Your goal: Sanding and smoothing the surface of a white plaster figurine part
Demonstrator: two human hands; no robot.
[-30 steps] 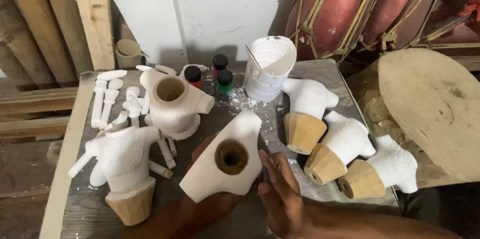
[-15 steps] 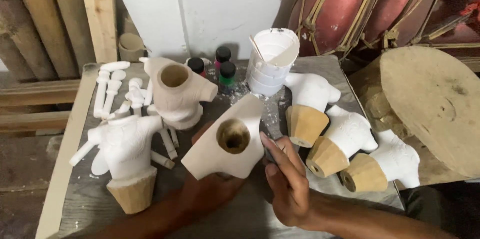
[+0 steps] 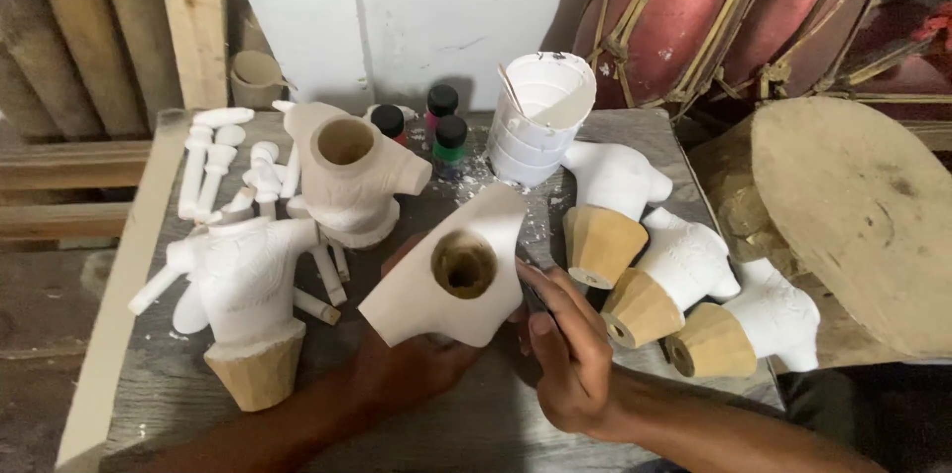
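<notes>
Gripping from below, my left hand [image 3: 412, 364] has the white torso-shaped carving [image 3: 451, 270] clamped at centre frame, tilted so its round hollow faces up at me. Right hand [image 3: 570, 359] sits just beside it at lower centre, fingers closed on a thin dark tool [image 3: 531, 290] whose tip I can't make out, right by the carving's edge. Both hover over the grey bench [image 3: 476, 423]. Upper left of centre, another hollow torso [image 3: 347, 176] stands upright. Lower left, a white figure on a tan base [image 3: 243, 304], with loose white limb pieces [image 3: 213, 161] above it. Top centre, a white plastic cup [image 3: 540, 116] with a stick, and small paint bottles [image 3: 441, 126] beside it. Right of centre, three white busts with tan bases [image 3: 674, 285] lie in a row.
</notes>
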